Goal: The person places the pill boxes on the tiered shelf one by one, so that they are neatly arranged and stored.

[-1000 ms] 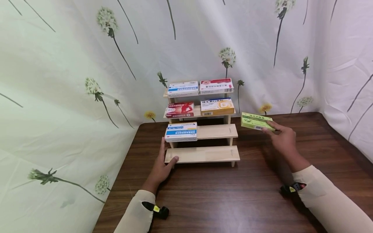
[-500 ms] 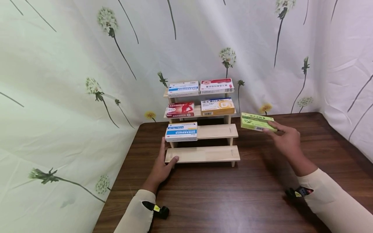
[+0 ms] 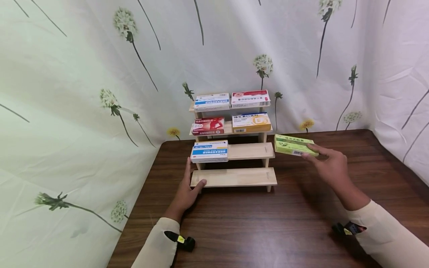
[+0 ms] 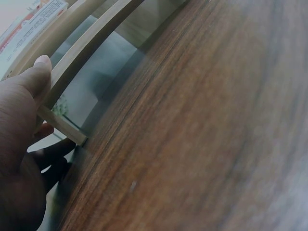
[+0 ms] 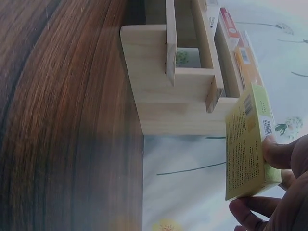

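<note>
A green medicine box (image 3: 291, 145) is pinched at its right end by my right hand (image 3: 330, 165). It is held in the air, just right of the wooden step rack (image 3: 234, 178). The right wrist view shows the box's yellow-green printed underside (image 5: 243, 149) and my thumb on its edge. My left hand (image 3: 184, 191) grips the left end of the rack's lowest step, thumb on top. In the left wrist view its other fingers (image 4: 53, 154) lie around the side of the rack leg.
On the rack's third step from the top sits a blue-and-white box (image 3: 209, 152). Above it are a red box (image 3: 207, 126) and a yellow-orange box (image 3: 251, 123). The top step bears a white-blue box (image 3: 212, 102) and a red-white box (image 3: 250, 99). A patterned curtain hangs behind the table (image 3: 234, 230).
The green box has tilted in my right hand and come slightly left and lower, toward the rack. My right forearm has shifted right. The left hand stays in place.
</note>
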{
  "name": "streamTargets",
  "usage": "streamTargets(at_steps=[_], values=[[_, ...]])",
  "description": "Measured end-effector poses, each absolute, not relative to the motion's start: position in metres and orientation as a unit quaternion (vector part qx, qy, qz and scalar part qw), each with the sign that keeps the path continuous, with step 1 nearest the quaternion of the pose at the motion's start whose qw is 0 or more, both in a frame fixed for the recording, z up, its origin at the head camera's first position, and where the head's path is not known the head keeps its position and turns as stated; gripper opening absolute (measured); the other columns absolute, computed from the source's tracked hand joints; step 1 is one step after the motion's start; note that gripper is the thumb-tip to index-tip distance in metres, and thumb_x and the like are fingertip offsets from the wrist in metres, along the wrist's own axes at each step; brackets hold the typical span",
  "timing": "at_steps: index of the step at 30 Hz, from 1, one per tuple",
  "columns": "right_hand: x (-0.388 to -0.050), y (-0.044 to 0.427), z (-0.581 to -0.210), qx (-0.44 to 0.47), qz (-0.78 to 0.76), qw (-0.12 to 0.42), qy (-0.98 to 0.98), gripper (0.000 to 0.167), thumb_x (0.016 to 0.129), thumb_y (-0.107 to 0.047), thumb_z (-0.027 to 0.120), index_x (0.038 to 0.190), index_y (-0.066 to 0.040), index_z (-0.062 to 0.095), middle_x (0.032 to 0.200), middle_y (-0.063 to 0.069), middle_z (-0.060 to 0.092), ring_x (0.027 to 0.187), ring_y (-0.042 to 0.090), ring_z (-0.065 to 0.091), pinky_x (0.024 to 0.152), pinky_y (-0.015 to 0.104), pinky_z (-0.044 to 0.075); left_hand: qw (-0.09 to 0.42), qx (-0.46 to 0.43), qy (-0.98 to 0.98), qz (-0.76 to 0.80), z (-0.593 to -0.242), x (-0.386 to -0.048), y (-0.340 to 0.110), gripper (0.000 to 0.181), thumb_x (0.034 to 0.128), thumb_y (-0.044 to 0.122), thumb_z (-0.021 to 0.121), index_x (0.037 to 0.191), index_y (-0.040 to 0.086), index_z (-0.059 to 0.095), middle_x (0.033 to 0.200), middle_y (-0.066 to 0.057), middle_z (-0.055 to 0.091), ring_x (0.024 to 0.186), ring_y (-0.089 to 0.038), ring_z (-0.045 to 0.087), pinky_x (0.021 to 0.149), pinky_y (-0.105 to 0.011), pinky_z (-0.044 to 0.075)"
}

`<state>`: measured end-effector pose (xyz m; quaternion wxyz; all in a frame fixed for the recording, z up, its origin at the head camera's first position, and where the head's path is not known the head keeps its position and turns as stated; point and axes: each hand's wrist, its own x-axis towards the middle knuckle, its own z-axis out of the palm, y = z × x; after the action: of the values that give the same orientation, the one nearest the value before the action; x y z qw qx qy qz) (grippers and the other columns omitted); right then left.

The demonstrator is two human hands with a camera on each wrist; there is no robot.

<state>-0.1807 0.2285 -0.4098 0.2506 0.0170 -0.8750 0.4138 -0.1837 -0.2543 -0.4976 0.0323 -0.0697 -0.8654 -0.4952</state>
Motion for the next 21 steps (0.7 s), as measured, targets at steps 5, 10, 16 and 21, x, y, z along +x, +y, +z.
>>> streamTargets(at_steps=[5,10,16,21], values=[[-0.174,0.223,-0.409,0.034,0.416,0.257,-0.871,0.041,0.094,-0.018,0.089,0.132,-0.006,0.080,0.139,0.022,0.070,0.082,-0.017,0.049,0.056,0.018,0.035,0.033,-0.068,-0.867,-0.493,-0.497,-0.184,-0.254,0.106,0.1068,0.043,0.072,0.172,0.051,-0.011,0.174,-0.020,0.038,0.160,-0.043,0.041,0.131,-0.068,0.026],[-0.170,0.216,-0.408,0.054,0.424,0.265,-0.864,0.041,0.092,-0.014,0.090,0.130,-0.005,0.080,0.139,0.026,0.069,0.084,-0.030,0.048,0.059,0.010,0.041,0.033,-0.069,-0.869,-0.489,-0.498,-0.184,-0.255,0.106,0.1069,0.044,0.071,0.172,0.050,-0.011,0.174,-0.020,0.038,0.160,-0.043,0.041,0.131,-0.068,0.026],[-0.167,0.205,-0.408,0.081,0.427,0.274,-0.858,0.040,0.089,-0.006,0.091,0.128,-0.002,0.081,0.135,0.026,0.072,0.078,-0.027,0.052,0.062,0.007,0.045,0.034,-0.068,-0.870,-0.488,-0.498,-0.184,-0.255,0.105,0.1072,0.044,0.071,0.172,0.050,-0.011,0.174,-0.020,0.039,0.160,-0.042,0.041,0.131,-0.068,0.026],[-0.167,0.196,-0.409,0.093,0.419,0.277,-0.859,0.039,0.089,-0.006,0.091,0.127,-0.003,0.081,0.133,0.026,0.073,0.084,-0.026,0.051,0.067,0.005,0.044,0.033,-0.063,-0.870,-0.487,-0.497,-0.183,-0.255,0.105,0.1068,0.044,0.072,0.172,0.051,-0.011,0.175,-0.019,0.038,0.161,-0.042,0.040,0.131,-0.068,0.025]])
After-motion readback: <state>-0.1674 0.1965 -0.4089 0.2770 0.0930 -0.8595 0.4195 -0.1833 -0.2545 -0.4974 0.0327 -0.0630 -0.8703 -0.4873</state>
